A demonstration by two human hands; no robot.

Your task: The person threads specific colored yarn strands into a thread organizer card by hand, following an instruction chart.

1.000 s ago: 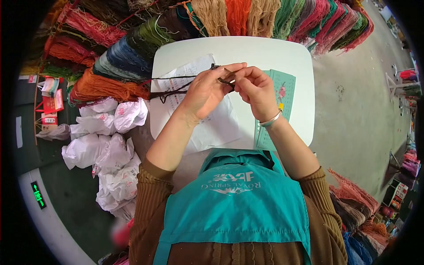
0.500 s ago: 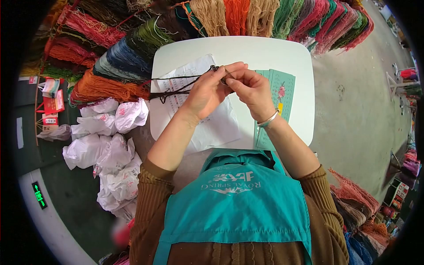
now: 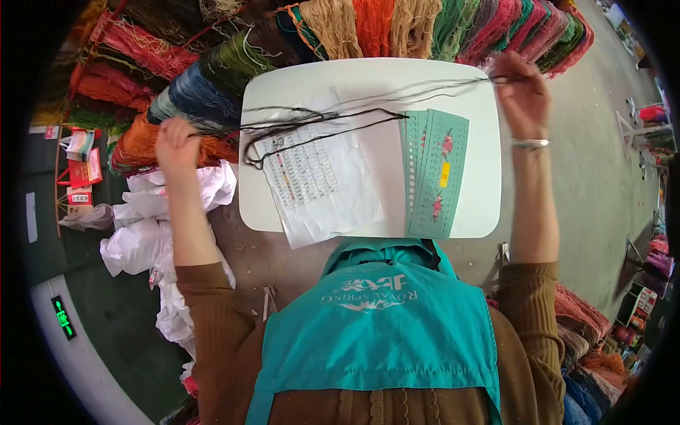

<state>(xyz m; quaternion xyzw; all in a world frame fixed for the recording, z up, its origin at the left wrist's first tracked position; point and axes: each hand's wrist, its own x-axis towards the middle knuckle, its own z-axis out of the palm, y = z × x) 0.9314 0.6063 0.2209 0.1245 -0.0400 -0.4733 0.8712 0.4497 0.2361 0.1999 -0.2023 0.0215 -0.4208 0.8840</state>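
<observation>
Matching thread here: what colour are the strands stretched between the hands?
Dark brown to black strands, clearest in the head view.

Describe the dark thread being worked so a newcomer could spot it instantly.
Start at the white table ringed by hanging yarn skeins. Across its far half run the dark strands, stretched between the left hand by the orange skein and the right hand past the table's right corner. Unlike the thick bundled skeins, they are thin, loose and nearly black, passing over the printed sheet.
</observation>
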